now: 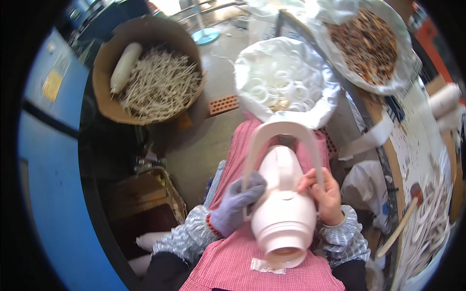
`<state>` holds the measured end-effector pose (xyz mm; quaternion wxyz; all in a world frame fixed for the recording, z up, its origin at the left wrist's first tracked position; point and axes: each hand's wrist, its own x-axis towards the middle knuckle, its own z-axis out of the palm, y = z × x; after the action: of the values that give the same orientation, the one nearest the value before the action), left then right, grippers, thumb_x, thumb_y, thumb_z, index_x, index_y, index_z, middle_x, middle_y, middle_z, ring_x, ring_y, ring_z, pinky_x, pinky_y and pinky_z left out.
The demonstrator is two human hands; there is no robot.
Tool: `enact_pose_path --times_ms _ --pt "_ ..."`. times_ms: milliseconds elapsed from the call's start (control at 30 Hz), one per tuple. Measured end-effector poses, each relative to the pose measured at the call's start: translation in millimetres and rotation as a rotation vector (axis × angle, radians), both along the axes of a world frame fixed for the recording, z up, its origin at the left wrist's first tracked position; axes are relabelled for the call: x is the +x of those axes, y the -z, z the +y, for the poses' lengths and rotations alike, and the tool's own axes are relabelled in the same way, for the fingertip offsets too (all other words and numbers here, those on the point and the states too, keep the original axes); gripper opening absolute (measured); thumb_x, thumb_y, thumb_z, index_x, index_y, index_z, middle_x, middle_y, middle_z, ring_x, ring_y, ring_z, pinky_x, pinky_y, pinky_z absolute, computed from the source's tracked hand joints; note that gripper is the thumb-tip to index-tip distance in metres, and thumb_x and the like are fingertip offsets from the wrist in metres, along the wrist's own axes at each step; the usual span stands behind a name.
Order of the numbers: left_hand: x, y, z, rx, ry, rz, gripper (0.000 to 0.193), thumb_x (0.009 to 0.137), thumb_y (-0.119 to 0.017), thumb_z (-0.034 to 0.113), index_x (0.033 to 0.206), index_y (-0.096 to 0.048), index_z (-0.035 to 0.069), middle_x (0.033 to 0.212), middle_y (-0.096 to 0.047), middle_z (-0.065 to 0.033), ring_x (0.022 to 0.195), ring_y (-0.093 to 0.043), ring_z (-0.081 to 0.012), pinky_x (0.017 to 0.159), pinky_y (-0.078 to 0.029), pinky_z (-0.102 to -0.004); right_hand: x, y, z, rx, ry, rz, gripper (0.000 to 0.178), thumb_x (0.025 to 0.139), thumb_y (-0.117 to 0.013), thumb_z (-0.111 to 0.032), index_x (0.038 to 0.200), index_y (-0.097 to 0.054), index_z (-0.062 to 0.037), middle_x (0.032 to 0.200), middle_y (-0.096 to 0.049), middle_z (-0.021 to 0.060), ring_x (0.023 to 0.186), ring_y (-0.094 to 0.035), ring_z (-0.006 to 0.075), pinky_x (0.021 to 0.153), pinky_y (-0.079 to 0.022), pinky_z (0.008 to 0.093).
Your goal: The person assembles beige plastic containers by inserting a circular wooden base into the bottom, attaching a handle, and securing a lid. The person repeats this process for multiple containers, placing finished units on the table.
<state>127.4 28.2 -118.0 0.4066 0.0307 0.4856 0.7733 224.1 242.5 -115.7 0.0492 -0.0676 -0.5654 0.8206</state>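
Over pink cloth (223, 266), gloved left hand (237, 201) at handle (286, 127), right fingers (307, 180) bent

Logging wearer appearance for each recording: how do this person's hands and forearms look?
The left hand wears a greyish-purple fabric glove, with a narrow red band around the wrist. The right hand is bare. Both forearms have loose grey-and-white patterned fabric sleeves.

Here it is, low and right of centre in the frame: a pale pink, bulbous jug body (279, 220), lying tilted, its round open neck (284, 257) facing the bottom edge, narrower end pointing up, a broad handle (284, 127) arching above!
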Motion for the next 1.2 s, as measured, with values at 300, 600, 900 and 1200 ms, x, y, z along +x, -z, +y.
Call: enact_pose_path --times_ms 300,600,900,1200 --pt "14.3 7.0 13.9 0.010 -0.072 0.186 0.012 0.093 -0.062 0.018 0.088 -0.059 0.007 0.094 -0.052 0.0033 0.074 -0.046 -0.0031 0.064 -0.038 -0.0192 5.0 12.0 7.5 -0.096 0.032 0.048 0.024 0.098 -0.054 -0.018 0.115 -0.050 -0.0030 0.091 -0.063 0.0099 0.093 -0.057 0.0173 0.089 -0.044 0.0304" --pt "21.5 10.5 18.5 0.094 -0.150 0.184 0.018 0.098 -0.055 0.021 0.097 -0.060 0.004 0.110 -0.058 -0.0052 0.096 -0.051 -0.0115 0.084 -0.044 -0.0266 5.2 2.1 -5.8 -0.097 0.103 0.006 0.026 0.097 -0.056 -0.019 0.117 -0.052 -0.0026 0.085 -0.060 0.0058 0.086 -0.056 0.0159 0.080 -0.046 0.0283" --pt "-44.8 -121.5 61.7 0.519 -0.207 1.102 0.023 0.099 -0.054 0.025 0.107 -0.056 0.004 0.096 -0.059 -0.0027 0.087 -0.056 -0.0165 0.081 -0.047 -0.0306 -72.6 -49.8 37.4 0.879 0.371 0.620 0.040 0.100 -0.049 -0.022 0.135 -0.045 -0.0039 0.122 -0.055 0.0089 0.113 -0.051 0.0153 0.097 -0.041 0.0328" --pt "-129.0 -144.1 124.5 0.054 0.465 1.832 0.046 0.064 -0.066 -0.008 0.095 -0.077 0.024 0.142 -0.048 -0.0141 0.142 -0.026 -0.0375 0.115 -0.025 -0.0478 49.0 -140.8 226.0 0.611 1.010 0.532 0.045 0.098 -0.054 -0.019 0.138 -0.037 -0.0103 0.097 -0.063 0.0057 0.073 -0.058 0.0104 0.059 -0.048 0.0234"
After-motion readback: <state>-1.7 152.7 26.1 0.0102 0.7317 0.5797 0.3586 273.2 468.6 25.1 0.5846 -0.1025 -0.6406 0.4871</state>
